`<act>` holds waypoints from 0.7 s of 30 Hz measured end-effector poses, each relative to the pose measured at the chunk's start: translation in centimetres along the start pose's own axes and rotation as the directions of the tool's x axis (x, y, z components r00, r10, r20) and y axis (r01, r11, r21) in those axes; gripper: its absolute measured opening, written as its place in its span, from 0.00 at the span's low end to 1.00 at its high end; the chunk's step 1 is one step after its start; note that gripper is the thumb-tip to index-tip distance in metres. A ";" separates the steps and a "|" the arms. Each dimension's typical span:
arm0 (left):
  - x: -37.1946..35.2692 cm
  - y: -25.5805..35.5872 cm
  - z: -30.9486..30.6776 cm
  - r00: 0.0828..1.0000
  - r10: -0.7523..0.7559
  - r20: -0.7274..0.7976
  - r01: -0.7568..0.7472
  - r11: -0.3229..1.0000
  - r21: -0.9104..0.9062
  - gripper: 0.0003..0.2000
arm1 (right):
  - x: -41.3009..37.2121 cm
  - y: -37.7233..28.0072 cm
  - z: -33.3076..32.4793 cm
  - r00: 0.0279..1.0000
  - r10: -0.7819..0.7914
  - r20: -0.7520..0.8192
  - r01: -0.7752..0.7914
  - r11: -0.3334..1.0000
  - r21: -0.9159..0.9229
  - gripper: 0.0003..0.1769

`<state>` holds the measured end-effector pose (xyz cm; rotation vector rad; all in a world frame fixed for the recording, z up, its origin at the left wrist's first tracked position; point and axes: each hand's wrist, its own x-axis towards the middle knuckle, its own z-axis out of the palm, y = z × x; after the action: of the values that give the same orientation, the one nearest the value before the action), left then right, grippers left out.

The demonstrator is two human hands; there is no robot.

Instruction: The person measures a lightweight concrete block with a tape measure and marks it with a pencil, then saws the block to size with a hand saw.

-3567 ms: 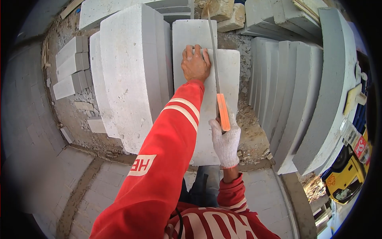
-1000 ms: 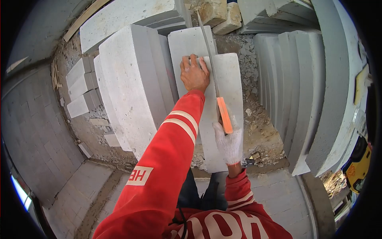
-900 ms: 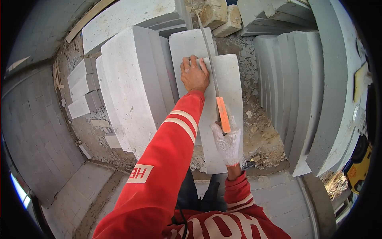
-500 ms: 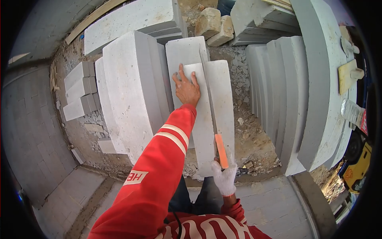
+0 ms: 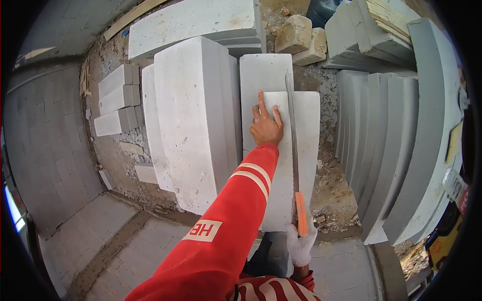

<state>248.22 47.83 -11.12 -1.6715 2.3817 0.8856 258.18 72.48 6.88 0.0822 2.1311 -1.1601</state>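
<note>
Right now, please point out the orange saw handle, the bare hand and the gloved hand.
Orange saw handle (image 5: 301, 214), head view: its middle.
Bare left hand (image 5: 267, 128), head view: its back.
Gloved right hand (image 5: 301, 246), head view: its middle.

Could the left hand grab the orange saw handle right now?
Probably, but it's awkward. The left hand is pressing on the pale block, farther forward. Most of the orange saw handle's top edge is uncovered, but the gloved right hand already holds its near end.
</note>
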 end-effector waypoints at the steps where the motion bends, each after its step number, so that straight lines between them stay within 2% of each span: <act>1: -0.1 0.2 0.0 1.000 -0.007 -0.006 0.007 1.000 0.014 0.33 | -0.4 -0.3 -0.4 1.000 0.019 0.010 -0.019 1.000 -0.023 0.27; 3: 0.4 0.8 0.1 1.000 0.010 -0.012 -0.009 1.000 0.018 0.33 | 0.7 -1.1 0.2 1.000 -0.016 0.005 0.016 1.000 -0.004 0.24; 4: 0.4 0.6 0.1 1.000 0.016 -0.020 -0.015 1.000 0.009 0.33 | 3.5 -1.2 1.6 0.994 -0.100 -0.034 0.101 0.994 0.029 0.15; 6: 0.6 0.5 0.0 0.999 0.035 -0.030 -0.035 0.999 -0.006 0.33 | 11.1 -2.9 4.0 0.996 0.015 0.092 -0.022 0.997 0.077 0.14; 9: 0.8 0.5 0.3 0.999 0.040 -0.026 -0.040 0.999 -0.003 0.32 | 11.1 -4.0 4.6 0.998 -0.033 0.060 0.028 0.996 0.088 0.13; 10: 0.1 0.2 0.2 0.999 0.021 -0.028 -0.021 1.000 0.011 0.32 | 9.1 -2.3 3.6 0.995 -0.012 0.095 0.019 0.997 -0.080 0.20; 12: 1.4 1.2 0.0 0.998 0.025 -0.051 -0.024 1.000 0.006 0.32 | 3.8 -1.3 2.3 0.990 -0.131 -0.054 0.131 0.991 0.001 0.17; 13: 1.3 1.0 -0.1 0.999 0.025 -0.040 -0.025 1.000 0.002 0.32 | 2.4 -1.3 1.6 0.992 -0.119 -0.042 0.119 0.993 -0.007 0.17; 15: 0.6 0.5 0.2 1.000 0.023 -0.021 -0.023 1.000 -0.005 0.32 | 0.6 -1.6 0.4 0.999 0.013 -0.037 -0.015 0.999 -0.034 0.23; 18: 0.4 0.3 0.0 0.999 0.033 -0.006 -0.033 0.999 -0.017 0.33 | 6.6 -2.7 2.9 0.997 -0.077 -0.002 0.077 0.996 0.051 0.16; 20: 0.7 0.4 0.2 0.996 0.054 -0.065 -0.053 0.998 0.019 0.33 | 12.2 -3.5 4.3 0.991 -0.060 0.117 0.067 0.996 -0.060 0.23; 21: 1.0 0.7 0.2 0.996 0.065 -0.066 -0.064 0.998 0.016 0.33 | 12.2 -3.3 4.2 0.992 -0.066 0.108 0.072 0.996 -0.056 0.23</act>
<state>247.11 47.25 -11.39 -1.6534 2.4925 0.8331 250.11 64.16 0.37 -0.0790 2.0875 -1.1139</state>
